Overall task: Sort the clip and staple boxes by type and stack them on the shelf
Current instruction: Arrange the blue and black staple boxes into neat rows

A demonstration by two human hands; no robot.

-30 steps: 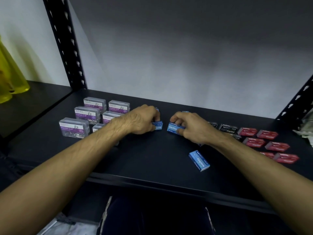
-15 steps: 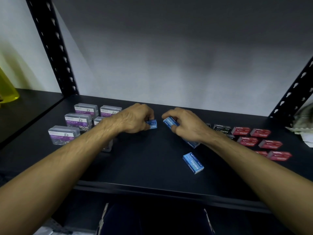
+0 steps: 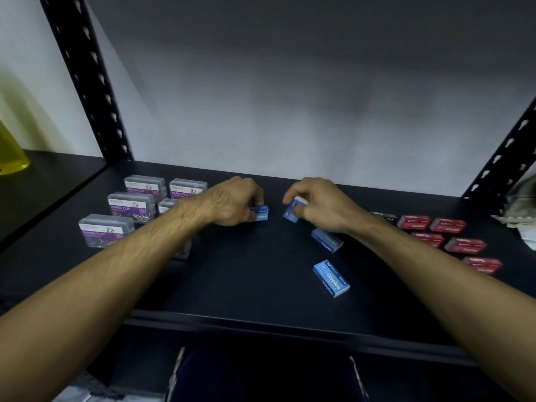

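Since a moment ago, the right hand has lifted its blue staple box off the shelf and tilted it, pinched in curled fingers, toward the left hand, which grips a blue stack mid-shelf. Set down crooked, that box could slide off or topple the stack, and the forearm could brush the two loose blue boxes toward the front edge.

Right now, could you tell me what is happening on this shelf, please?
A person is sorting small boxes. The left hand grips a blue staple box on the shelf, and the right hand holds another blue staple box tilted. Two more blue ones lie loose. Paper clip boxes sit left, red staple boxes right.
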